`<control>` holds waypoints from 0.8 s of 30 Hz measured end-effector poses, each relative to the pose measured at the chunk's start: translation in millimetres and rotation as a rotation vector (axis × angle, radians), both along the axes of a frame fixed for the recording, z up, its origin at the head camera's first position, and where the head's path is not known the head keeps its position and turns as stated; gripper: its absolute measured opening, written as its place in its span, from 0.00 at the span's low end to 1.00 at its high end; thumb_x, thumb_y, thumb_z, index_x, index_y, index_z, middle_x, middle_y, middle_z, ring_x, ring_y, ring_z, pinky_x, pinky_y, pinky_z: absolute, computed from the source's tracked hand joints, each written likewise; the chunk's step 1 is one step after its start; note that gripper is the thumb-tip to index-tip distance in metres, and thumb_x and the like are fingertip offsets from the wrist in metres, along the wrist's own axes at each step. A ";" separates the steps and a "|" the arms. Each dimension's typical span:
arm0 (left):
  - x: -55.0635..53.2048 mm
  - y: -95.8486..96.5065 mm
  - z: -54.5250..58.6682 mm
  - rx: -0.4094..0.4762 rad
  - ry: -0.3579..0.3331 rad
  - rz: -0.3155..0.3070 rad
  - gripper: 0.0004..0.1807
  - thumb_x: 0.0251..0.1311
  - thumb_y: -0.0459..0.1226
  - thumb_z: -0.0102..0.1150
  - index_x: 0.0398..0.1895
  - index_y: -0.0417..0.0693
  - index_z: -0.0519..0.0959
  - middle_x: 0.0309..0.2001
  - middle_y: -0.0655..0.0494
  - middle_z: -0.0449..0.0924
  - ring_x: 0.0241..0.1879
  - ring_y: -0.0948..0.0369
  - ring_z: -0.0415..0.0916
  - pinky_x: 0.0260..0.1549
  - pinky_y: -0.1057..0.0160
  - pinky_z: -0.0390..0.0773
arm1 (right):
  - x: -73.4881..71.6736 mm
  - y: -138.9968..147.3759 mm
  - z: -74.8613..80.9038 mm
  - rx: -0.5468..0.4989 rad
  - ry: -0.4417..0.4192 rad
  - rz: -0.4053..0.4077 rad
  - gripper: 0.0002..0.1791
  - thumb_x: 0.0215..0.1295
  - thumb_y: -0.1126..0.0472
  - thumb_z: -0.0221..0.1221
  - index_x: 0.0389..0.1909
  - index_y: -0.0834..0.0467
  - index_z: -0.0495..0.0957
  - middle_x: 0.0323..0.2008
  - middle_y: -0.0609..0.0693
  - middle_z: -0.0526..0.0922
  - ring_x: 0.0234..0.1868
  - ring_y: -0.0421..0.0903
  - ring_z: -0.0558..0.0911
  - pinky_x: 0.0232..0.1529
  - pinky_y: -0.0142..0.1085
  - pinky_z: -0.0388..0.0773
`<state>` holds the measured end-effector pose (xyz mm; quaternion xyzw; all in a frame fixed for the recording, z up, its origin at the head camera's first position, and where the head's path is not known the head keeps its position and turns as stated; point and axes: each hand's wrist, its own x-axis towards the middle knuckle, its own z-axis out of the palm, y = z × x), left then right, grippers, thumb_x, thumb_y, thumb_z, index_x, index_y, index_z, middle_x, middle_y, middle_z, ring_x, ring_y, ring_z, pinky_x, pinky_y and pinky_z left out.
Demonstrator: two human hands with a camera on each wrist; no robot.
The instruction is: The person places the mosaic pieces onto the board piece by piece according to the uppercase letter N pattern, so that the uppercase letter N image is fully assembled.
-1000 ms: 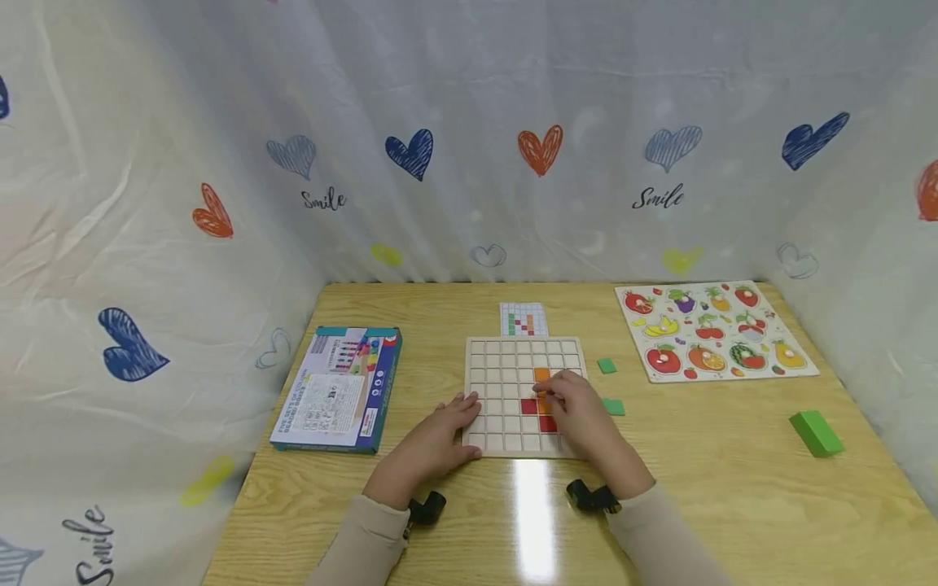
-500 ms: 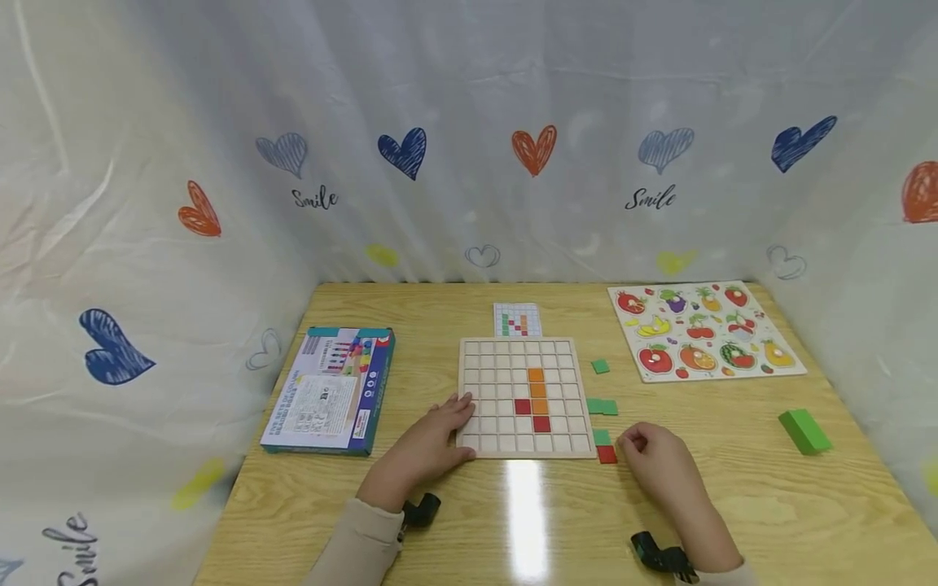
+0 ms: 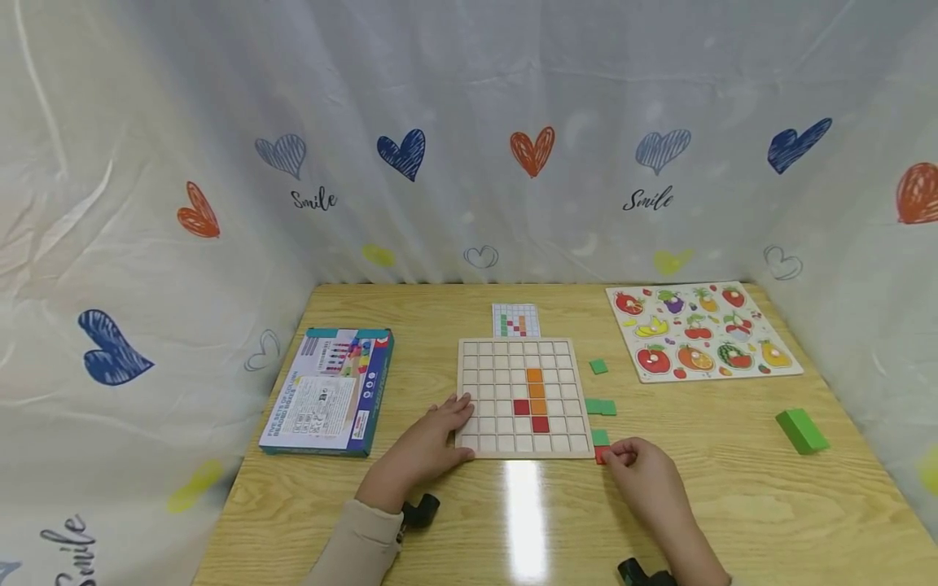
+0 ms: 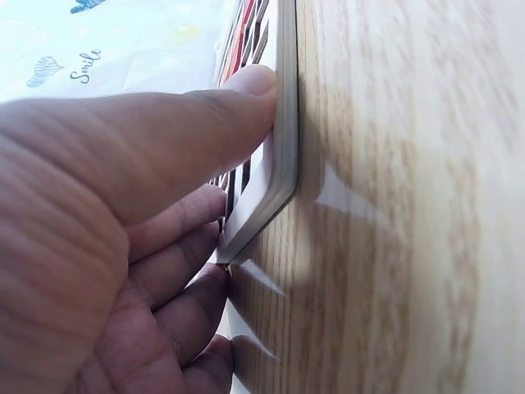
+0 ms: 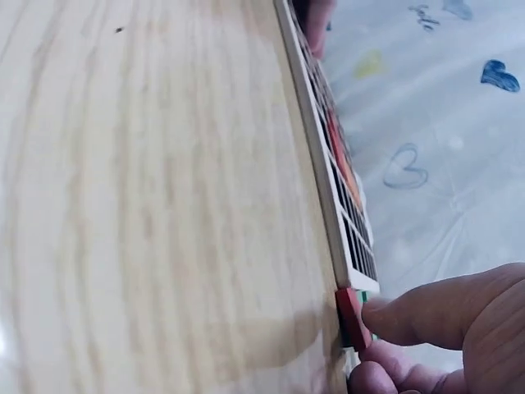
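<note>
In the head view, a box (image 3: 326, 392) lay at eight o'clock, a fruit puzzle (image 3: 707, 345) at three, a green block (image 3: 803, 431) near four.

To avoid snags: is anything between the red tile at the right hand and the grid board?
Nothing visible: the red tile, pinched by the right hand, is beside the grid board, at its near right corner. A green tile lies beyond the red one; the left hand touches the left edge.
</note>
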<state>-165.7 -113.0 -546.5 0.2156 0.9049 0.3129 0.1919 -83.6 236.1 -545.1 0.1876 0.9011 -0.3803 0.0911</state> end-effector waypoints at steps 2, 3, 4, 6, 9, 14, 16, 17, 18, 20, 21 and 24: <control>0.7 -0.1 0.7 0.000 0.001 -0.001 0.41 0.73 0.43 0.71 0.84 0.46 0.66 0.88 0.57 0.56 0.89 0.51 0.48 0.87 0.39 0.51 | 1.1 -0.9 -0.9 -0.008 0.007 -0.007 0.12 0.76 0.56 0.66 0.45 0.63 0.86 0.34 0.51 0.84 0.33 0.46 0.78 0.28 0.34 0.73; 0.7 -0.1 0.8 -0.002 0.002 -0.002 0.41 0.73 0.43 0.71 0.84 0.46 0.66 0.88 0.57 0.56 0.89 0.51 0.48 0.87 0.39 0.51 | 1.6 -1.4 -0.9 -0.013 0.015 -0.009 0.12 0.75 0.56 0.67 0.45 0.63 0.85 0.34 0.51 0.85 0.32 0.46 0.78 0.27 0.33 0.73; 0.8 -0.2 1.0 -0.001 0.003 -0.002 0.41 0.72 0.43 0.72 0.84 0.45 0.66 0.88 0.57 0.56 0.89 0.51 0.48 0.87 0.39 0.51 | 2.1 -1.8 -0.9 -0.016 0.023 -0.013 0.12 0.75 0.56 0.67 0.45 0.63 0.85 0.34 0.51 0.85 0.33 0.46 0.79 0.27 0.33 0.73; 0.8 -0.3 0.7 -0.003 0.004 -0.004 0.41 0.72 0.43 0.72 0.84 0.45 0.66 0.88 0.56 0.56 0.89 0.51 0.48 0.87 0.39 0.51 | 3.2 -2.1 -1.5 -0.030 0.031 -0.023 0.12 0.74 0.56 0.68 0.45 0.63 0.85 0.34 0.51 0.86 0.32 0.46 0.79 0.26 0.33 0.74; 0.4 -0.1 0.1 -0.002 0.009 -0.009 0.41 0.73 0.43 0.71 0.84 0.45 0.66 0.88 0.56 0.56 0.89 0.51 0.48 0.87 0.40 0.51 | 3.3 -1.5 -2.6 -0.052 0.039 -0.043 0.13 0.74 0.55 0.69 0.46 0.62 0.85 0.36 0.51 0.88 0.35 0.46 0.81 0.29 0.32 0.75; -0.6 -0.9 -0.3 0.002 0.016 -0.013 0.41 0.72 0.42 0.72 0.84 0.44 0.67 0.88 0.54 0.57 0.89 0.50 0.49 0.87 0.39 0.52 | 0.0 0.8 -2.1 -0.085 0.038 -0.066 0.13 0.75 0.55 0.68 0.47 0.62 0.85 0.38 0.52 0.89 0.35 0.46 0.81 0.27 0.33 0.74; -1.4 -0.6 -0.8 -0.001 0.012 -0.013 0.41 0.72 0.43 0.72 0.84 0.44 0.66 0.88 0.55 0.57 0.89 0.50 0.49 0.87 0.39 0.52 | -0.8 1.7 1.9 -0.066 0.061 -0.067 0.13 0.76 0.55 0.68 0.48 0.62 0.85 0.39 0.53 0.89 0.32 0.46 0.79 0.24 0.34 0.73; -1.9 -0.3 -1.0 -0.005 0.009 -0.012 0.41 0.72 0.43 0.72 0.84 0.45 0.66 0.88 0.56 0.56 0.89 0.51 0.48 0.87 0.40 0.52 | -1.7 1.7 4.9 -0.047 0.079 -0.064 0.13 0.76 0.55 0.67 0.48 0.62 0.85 0.39 0.54 0.90 0.30 0.46 0.78 0.23 0.34 0.73; -2.3 -0.1 -1.5 -0.008 0.010 -0.011 0.42 0.72 0.44 0.72 0.84 0.46 0.66 0.88 0.56 0.56 0.89 0.51 0.49 0.87 0.40 0.52 | -3.4 1.4 8.5 -0.032 0.102 -0.059 0.12 0.76 0.56 0.67 0.49 0.62 0.85 0.40 0.55 0.90 0.29 0.46 0.78 0.22 0.34 0.72; -2.8 0.2 -1.8 -0.011 0.013 -0.012 0.42 0.72 0.44 0.72 0.84 0.46 0.66 0.88 0.56 0.57 0.89 0.51 0.49 0.87 0.40 0.52 | -9.6 -1.0 16.0 -0.008 0.159 -0.042 0.11 0.77 0.57 0.66 0.50 0.61 0.85 0.42 0.56 0.90 0.26 0.46 0.76 0.20 0.34 0.71; -2.7 0.3 -2.1 -0.016 0.013 -0.012 0.42 0.72 0.44 0.72 0.85 0.47 0.66 0.88 0.57 0.56 0.89 0.52 0.48 0.87 0.41 0.51 | -14.5 -3.3 19.6 -0.004 0.186 -0.028 0.11 0.77 0.57 0.66 0.50 0.60 0.85 0.44 0.57 0.89 0.25 0.46 0.75 0.20 0.34 0.70; -1.8 0.0 -2.6 -0.013 0.023 -0.016 0.42 0.72 0.44 0.72 0.84 0.46 0.66 0.87 0.56 0.57 0.89 0.51 0.49 0.87 0.40 0.51 | -37.0 -14.4 27.1 -0.014 0.249 0.059 0.08 0.79 0.59 0.64 0.51 0.58 0.85 0.46 0.56 0.89 0.25 0.46 0.73 0.21 0.32 0.70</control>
